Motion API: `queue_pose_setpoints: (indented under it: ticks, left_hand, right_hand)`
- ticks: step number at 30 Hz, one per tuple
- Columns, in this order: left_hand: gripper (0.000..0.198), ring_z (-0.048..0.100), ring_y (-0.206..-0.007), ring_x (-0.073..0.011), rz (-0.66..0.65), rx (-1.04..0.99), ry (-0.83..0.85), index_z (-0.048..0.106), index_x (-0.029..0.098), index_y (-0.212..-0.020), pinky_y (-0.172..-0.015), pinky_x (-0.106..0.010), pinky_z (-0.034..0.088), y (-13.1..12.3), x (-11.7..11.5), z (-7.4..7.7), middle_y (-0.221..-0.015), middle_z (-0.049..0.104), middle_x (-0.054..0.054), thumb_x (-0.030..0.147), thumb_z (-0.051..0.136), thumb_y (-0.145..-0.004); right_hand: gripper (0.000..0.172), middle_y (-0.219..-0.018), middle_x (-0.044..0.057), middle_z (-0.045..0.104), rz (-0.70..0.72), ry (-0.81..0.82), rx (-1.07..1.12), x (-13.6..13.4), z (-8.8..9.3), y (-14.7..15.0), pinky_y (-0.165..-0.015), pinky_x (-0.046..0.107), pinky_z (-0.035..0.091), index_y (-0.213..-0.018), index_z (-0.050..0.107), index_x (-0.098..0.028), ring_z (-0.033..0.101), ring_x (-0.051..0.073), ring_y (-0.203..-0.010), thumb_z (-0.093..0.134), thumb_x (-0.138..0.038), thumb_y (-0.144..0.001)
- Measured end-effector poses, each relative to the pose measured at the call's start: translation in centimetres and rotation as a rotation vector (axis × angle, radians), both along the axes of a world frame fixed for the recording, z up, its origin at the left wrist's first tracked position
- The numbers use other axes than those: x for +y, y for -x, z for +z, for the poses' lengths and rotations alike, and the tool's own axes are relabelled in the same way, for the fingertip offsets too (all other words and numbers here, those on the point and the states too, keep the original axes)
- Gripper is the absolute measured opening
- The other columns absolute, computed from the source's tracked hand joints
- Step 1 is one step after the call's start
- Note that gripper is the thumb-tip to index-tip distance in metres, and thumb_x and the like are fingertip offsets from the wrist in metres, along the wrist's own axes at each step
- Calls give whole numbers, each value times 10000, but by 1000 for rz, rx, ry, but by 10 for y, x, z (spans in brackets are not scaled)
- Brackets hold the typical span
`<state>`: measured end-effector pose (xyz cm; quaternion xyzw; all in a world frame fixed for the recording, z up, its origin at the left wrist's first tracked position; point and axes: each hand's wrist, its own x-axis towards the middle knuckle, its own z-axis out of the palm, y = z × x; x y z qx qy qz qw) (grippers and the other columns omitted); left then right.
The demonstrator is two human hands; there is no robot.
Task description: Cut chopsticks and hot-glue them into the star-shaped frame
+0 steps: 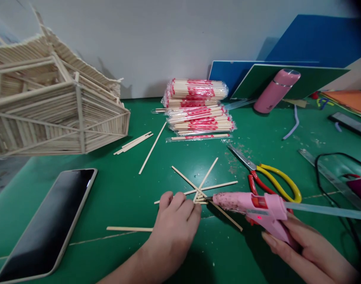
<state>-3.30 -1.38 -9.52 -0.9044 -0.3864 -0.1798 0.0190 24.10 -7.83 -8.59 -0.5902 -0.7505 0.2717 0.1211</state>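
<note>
My right hand is wrapped around the handle of a pink hot glue gun with its red light lit. A clear glue stick runs out of its back. The gun's dark nozzle touches or hovers just over several crossed wooden chopsticks on the table; I cannot tell which. My left hand lies beside that crossing, fingers curled down and closed. One chopstick pokes out to the left from under it. The fingertips are hidden behind the knuckles.
A chopstick-built model stands at the left above a phone. Wrapped chopstick packs are stacked against the wall. Scissors, a pink flask, a ruler and a black cable lie rightward on the green table.
</note>
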Motion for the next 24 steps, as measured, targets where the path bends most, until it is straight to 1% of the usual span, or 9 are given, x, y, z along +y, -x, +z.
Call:
queue_pose_setpoints:
  ticks: [3,6,9,14,18,21,24]
  left_hand:
    - [140,401,-681,-168,9,33,23,583,171,-886,-702,-372,290,1,-1,-1,-653,524,-11,163,511,-766]
    - [130,398,-679,-170,13,56,33,584,174,-873,-699,-378,288,1,0,-2,-662,524,-11,163,507,-768]
    - [116,400,-677,-170,6,46,44,586,176,-849,-695,-378,285,1,0,-2,-657,521,-10,164,503,-769]
    - [104,411,-675,-171,-4,10,29,588,167,-821,-682,-369,282,0,0,1,-643,524,-11,154,501,-766]
    - [100,422,-678,-170,6,20,23,589,173,-796,-687,-367,281,0,0,0,-636,525,-8,149,495,-771]
    - [108,431,-685,-169,10,31,28,587,177,-836,-697,-367,284,0,0,-1,-654,532,-7,164,501,-773]
    - [159,432,-682,-164,11,42,34,576,172,-913,-697,-364,288,0,-1,-1,-680,538,-10,167,497,-775]
  right_hand:
    - [528,-962,47,636,31,-47,-61,2,0,0,-646,238,549,-1277,334,-283,640,193,-756,514,-297,-781]
    - [544,-997,33,643,45,-45,-55,2,2,5,-633,199,552,-1298,314,-291,651,179,-754,504,-286,-788]
    - [536,-1035,23,637,51,-70,-84,0,4,8,-657,193,548,-1294,329,-297,653,180,-778,505,-286,-787]
    - [519,-1110,6,605,41,-121,-128,-2,1,6,-743,242,531,-1258,386,-320,627,204,-886,541,-302,-762]
    - [491,-1120,1,600,19,-102,-105,-2,0,4,-735,250,535,-1224,436,-322,621,214,-903,554,-307,-747]
    - [503,-1117,6,602,31,-111,-126,-3,-2,1,-735,255,536,-1226,437,-315,613,219,-920,563,-318,-739]
    - [517,-1124,15,597,54,-131,-164,-6,-6,-3,-739,282,538,-1230,431,-309,611,228,-924,572,-324,-732]
